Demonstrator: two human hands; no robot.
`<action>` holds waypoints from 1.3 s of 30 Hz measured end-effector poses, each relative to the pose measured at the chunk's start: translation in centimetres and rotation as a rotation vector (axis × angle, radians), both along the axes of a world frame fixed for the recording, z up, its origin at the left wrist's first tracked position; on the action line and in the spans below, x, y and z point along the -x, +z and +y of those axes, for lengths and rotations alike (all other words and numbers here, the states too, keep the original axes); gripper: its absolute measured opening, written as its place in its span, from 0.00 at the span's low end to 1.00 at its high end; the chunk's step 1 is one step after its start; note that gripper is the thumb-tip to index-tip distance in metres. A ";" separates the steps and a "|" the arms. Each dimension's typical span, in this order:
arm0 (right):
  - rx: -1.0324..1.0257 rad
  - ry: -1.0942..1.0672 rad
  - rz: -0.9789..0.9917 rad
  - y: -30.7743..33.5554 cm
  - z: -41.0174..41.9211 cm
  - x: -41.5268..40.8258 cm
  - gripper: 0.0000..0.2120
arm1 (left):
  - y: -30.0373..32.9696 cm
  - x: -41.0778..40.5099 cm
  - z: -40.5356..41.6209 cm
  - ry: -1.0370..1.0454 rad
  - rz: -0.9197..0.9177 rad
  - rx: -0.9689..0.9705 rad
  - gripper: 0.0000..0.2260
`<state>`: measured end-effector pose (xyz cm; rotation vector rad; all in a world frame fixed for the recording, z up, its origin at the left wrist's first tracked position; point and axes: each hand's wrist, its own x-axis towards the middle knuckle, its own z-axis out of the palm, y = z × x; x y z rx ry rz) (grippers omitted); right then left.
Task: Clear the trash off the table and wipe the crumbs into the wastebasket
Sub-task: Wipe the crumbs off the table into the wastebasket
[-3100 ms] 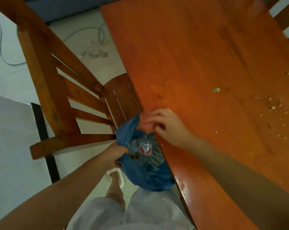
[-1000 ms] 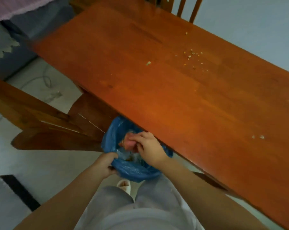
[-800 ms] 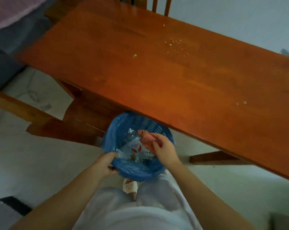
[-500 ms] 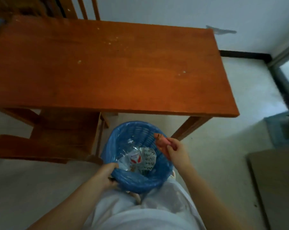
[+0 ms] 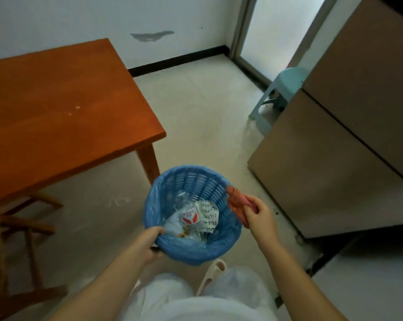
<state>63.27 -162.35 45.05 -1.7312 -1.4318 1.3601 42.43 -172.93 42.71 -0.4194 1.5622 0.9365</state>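
Observation:
A blue wastebasket [image 5: 195, 179] lined with a blue bag hangs in front of my legs, off the floor. My left hand [image 5: 150, 239] grips its near left rim. My right hand [image 5: 257, 215] holds a pink cloth [image 5: 236, 202] at the basket's right rim. Inside lie a crushed clear bottle [image 5: 186, 216] with a red and white label and a printed wrapper [image 5: 207, 216]. The orange wooden table [image 5: 56, 117] stands to the left, with a few crumbs [image 5: 76, 108] on its top.
A brown cabinet or fridge [image 5: 334, 147] stands close on the right, with a pale blue plastic stool [image 5: 277, 93] behind it. A wooden chair [image 5: 22, 228] sits under the table at the left. A doorway opens at the back right. My sandalled foot [image 5: 213, 272] is below the basket.
I have turned right and stepped away from the table, carrying the basket out from under its edge. My right hand with the cloth moved from over the basket to its right rim.

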 end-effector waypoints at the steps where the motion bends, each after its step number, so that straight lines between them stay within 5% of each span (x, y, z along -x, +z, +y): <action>1: -0.002 -0.028 -0.004 0.0 1.3 -2.2 0.17 | -0.1 -1.9 1.7 -0.020 -0.011 0.000 0.07; 7: -0.020 -0.123 0.046 0.1 7.9 -8.6 0.12 | -0.1 -8.0 9.6 -0.124 -0.056 -0.011 0.05; 15: -0.092 -0.046 0.086 0.6 19.3 -6.3 0.17 | -0.1 -7.1 20.6 -0.081 -0.016 -0.086 0.05; 28: -0.086 0.050 0.129 2.8 43.0 7.3 0.10 | 1.7 6.9 42.2 0.054 -0.017 -0.088 0.13; 39: -0.070 0.348 0.110 1.3 67.9 22.9 0.11 | 1.0 17.5 60.6 0.428 0.015 -0.107 0.12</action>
